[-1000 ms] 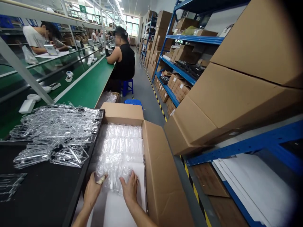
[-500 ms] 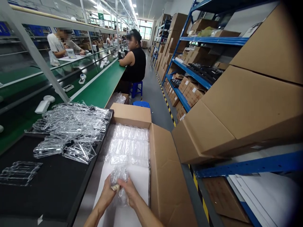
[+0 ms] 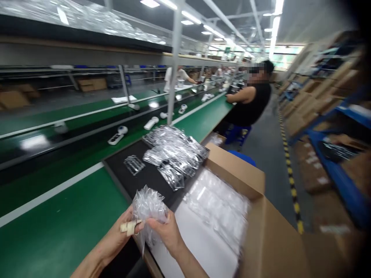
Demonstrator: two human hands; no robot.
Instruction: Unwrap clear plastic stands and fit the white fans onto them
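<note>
Between my two hands is a crumpled bundle of clear plastic bags (image 3: 149,206); what is inside it, if anything, I cannot make out. My left hand (image 3: 129,224) grips its left side, with a pale wrap around one finger. My right hand (image 3: 166,229) closes on the right side, thumb across the front. Both are above the near edge of a black tray (image 3: 116,173). On that tray lie a heap of clear plastic pieces (image 3: 176,152) and a small separate group of clear pieces (image 3: 134,165). To the right, an open cardboard box (image 3: 236,166) holds rows of clear-wrapped packs (image 3: 217,204) beside a white sheet (image 3: 179,235).
A green conveyor line (image 3: 72,216) carries several white devices (image 3: 118,135). An upright post (image 3: 174,61) stands behind the tray. A co-worker in black (image 3: 252,96) sits farther along the bench. Blue shelving (image 3: 327,150) with cartons lines the right side.
The view has swung left. My hands have moved with the plastic bundle from over the open box to the tray's near edge, and the bundle now stands up more between them.
</note>
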